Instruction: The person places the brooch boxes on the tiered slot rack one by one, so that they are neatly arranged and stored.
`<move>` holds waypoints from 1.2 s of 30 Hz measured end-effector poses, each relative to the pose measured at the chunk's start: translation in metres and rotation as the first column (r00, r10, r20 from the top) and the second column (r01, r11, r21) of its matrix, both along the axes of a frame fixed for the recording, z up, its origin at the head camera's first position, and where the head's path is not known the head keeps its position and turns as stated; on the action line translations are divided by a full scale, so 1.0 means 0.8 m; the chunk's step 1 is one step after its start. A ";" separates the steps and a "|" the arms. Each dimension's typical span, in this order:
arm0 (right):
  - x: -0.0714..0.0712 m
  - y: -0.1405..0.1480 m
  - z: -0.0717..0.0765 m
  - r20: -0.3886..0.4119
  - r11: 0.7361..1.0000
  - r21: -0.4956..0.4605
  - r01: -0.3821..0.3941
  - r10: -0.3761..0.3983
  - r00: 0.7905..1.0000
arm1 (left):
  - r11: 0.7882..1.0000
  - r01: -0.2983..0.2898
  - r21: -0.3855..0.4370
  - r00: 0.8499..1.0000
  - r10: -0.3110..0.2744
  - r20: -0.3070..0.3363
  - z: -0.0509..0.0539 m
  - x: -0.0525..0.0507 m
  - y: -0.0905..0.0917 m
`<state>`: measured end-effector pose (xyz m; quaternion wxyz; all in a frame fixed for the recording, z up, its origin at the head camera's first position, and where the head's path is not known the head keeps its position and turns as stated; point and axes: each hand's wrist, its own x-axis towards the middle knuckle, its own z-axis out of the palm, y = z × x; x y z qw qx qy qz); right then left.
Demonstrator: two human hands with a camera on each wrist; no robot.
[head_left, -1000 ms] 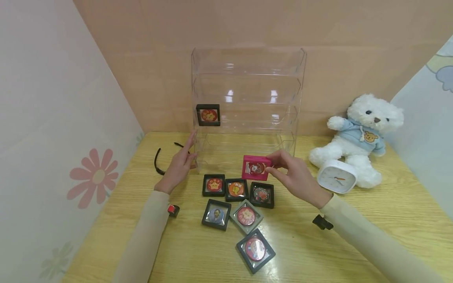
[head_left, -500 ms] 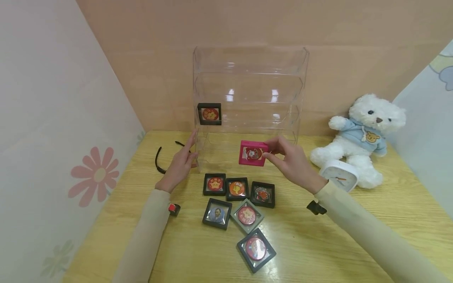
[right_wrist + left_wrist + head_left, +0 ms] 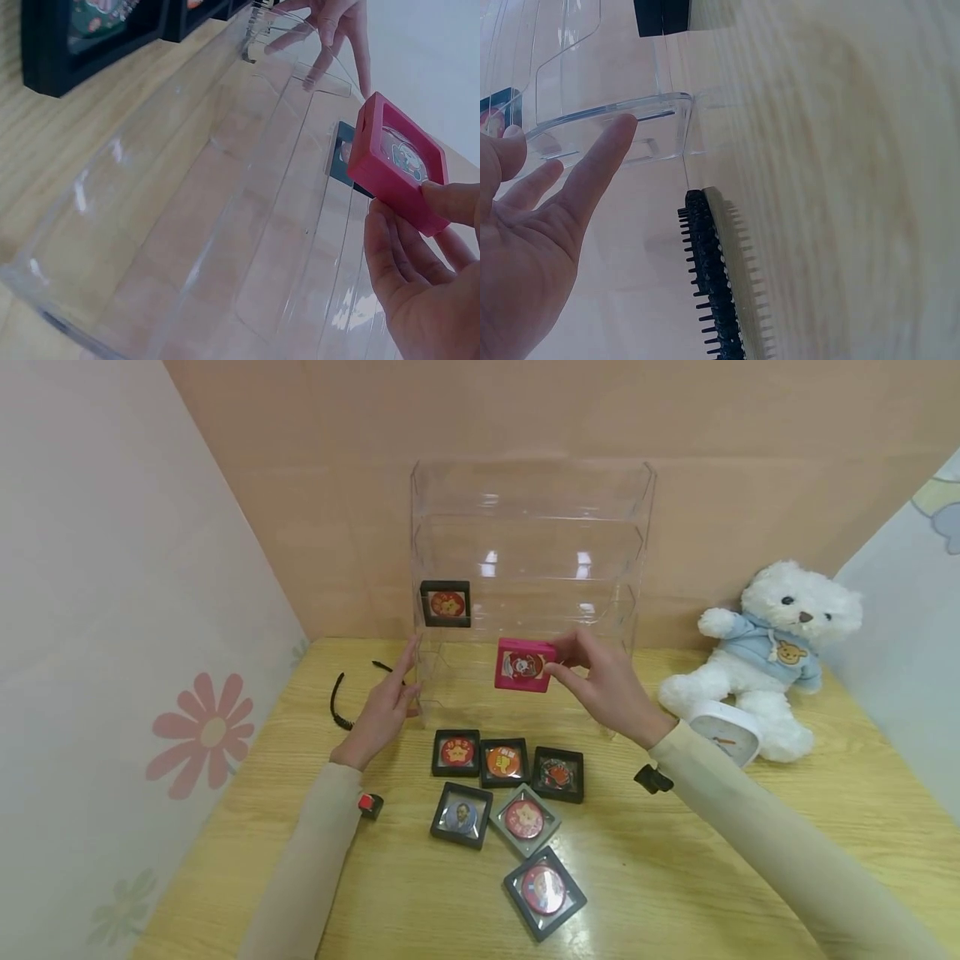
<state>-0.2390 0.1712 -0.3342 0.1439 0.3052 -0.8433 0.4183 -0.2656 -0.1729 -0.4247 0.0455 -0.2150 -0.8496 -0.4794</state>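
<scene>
Pinching bright pink square plastic badge case [image 3: 521, 665] btwn thumb & fingers of R hand [image 3: 606, 685], held up before lower tiers of clear acrylic rack [image 3: 532, 518], beyond five dark square frames [image 3: 504, 763] & one grey frame [image 3: 525, 819] on light wood table [image 3: 247, 827]. Resting L hand [image 3: 381, 714], w/ fingers straight & spread, on rack's L edge, nr black toothed headband [image 3: 709, 277].

The left hand [image 3: 536, 244] had its fingers extended, one fingertip at the rim of a clear rack [image 3: 656, 98]. Near the rack, a black toothed headband [image 3: 708, 266] lay on a wooden table [image 3: 840, 187], and a black block [image 3: 662, 16] was cut off by the top edge.
</scene>
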 end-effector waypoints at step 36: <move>-0.058 -0.040 0.037 -0.036 0.998 -0.008 0.065 -0.066 0.997 | 1.000 0.009 0.028 0.999 -0.010 0.035 0.001 0.002 0.001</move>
